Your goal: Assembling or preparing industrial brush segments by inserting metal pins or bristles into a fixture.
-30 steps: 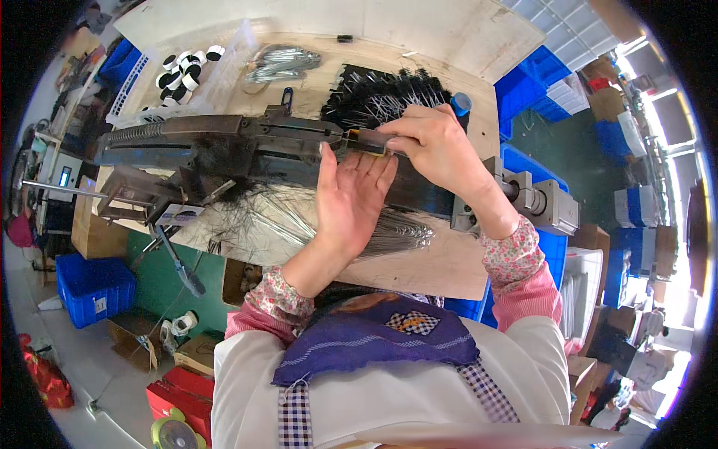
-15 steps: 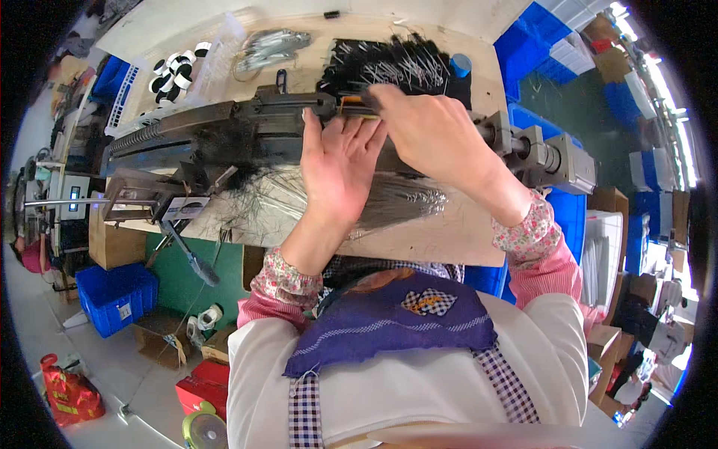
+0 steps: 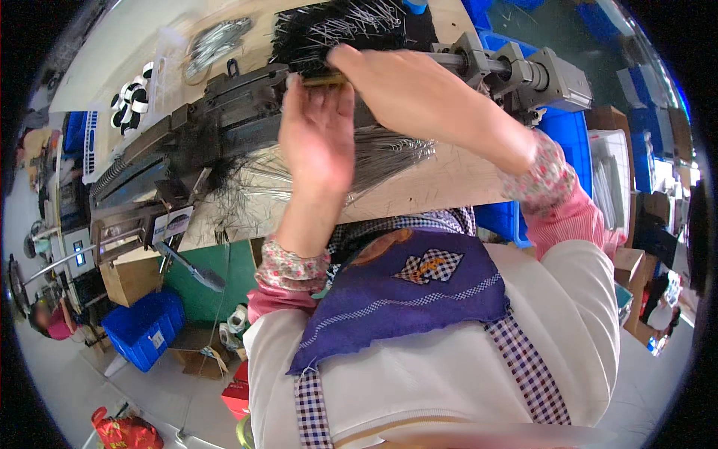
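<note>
- Far left, black-and-white caps (image 3: pixel 131 105) are seen piled in a pale plastic tray (image 3: pixel 90 142).
- Next along, a dark metal machine (image 3: pixel 198 112) is stretched across the wooden table (image 3: pixel 456 168), with a bundle of silvery pins (image 3: pixel 218 45) laid behind it.
- Into the middle, and the left hand (image 3: pixel 318 135) is held palm up, opened wide, fingers loosely extended, nothing clasped.
- Right at those fingertips, a yellowish strip (image 3: pixel 321 80) is placed over the machine, between the left hand and a heap of black brushes (image 3: pixel 336 30).
- Just in front, loose wires (image 3: pixel 389 153) are spread on the table.
- Across comes the right hand (image 3: pixel 407 82), back uppermost, fingers curled beside the strip's right end; its grip is hidden and blurred, so how far it is closed, or on what, cannot be told.
- Far right, a grey motor block (image 3: pixel 565 82) is mounted.
</note>
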The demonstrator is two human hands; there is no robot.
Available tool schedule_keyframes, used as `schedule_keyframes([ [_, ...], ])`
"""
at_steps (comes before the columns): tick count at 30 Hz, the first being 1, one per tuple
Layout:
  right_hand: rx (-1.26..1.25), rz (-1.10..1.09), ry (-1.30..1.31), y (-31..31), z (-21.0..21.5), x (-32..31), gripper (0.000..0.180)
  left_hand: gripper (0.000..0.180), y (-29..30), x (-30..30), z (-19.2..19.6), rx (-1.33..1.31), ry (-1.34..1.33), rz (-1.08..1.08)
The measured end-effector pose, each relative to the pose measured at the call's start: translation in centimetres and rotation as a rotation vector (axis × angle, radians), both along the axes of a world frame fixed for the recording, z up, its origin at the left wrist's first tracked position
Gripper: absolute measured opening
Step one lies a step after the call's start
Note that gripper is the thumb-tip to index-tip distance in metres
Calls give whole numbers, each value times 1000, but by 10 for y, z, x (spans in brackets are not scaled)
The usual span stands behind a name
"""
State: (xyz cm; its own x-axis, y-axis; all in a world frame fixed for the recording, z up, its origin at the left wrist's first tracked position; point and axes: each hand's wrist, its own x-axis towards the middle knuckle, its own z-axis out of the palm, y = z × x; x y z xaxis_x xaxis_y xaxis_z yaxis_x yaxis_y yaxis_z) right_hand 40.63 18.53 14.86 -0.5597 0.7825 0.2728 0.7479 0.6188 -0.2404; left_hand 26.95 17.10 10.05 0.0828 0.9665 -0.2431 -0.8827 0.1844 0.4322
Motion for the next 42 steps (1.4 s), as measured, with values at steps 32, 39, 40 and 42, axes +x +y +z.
schedule_keyframes([
  [32, -365, -238, 1077, -49, -13, 118, 12, 75, -151, -255, -81, -528, 2493, 509],
  [39, -405, 166, 665, -44, 15, 29, 5, 36, -99, -41, 26, 727, 1354, -137],
  [40, -355, 236, 654, -42, 15, 22, 6, 36, -95, -41, 27, 740, 1348, -136],
  [42, -247, 292, 580, -36, 16, 19, 11, 23, -88, -42, 26, 359, 1203, -595],
])
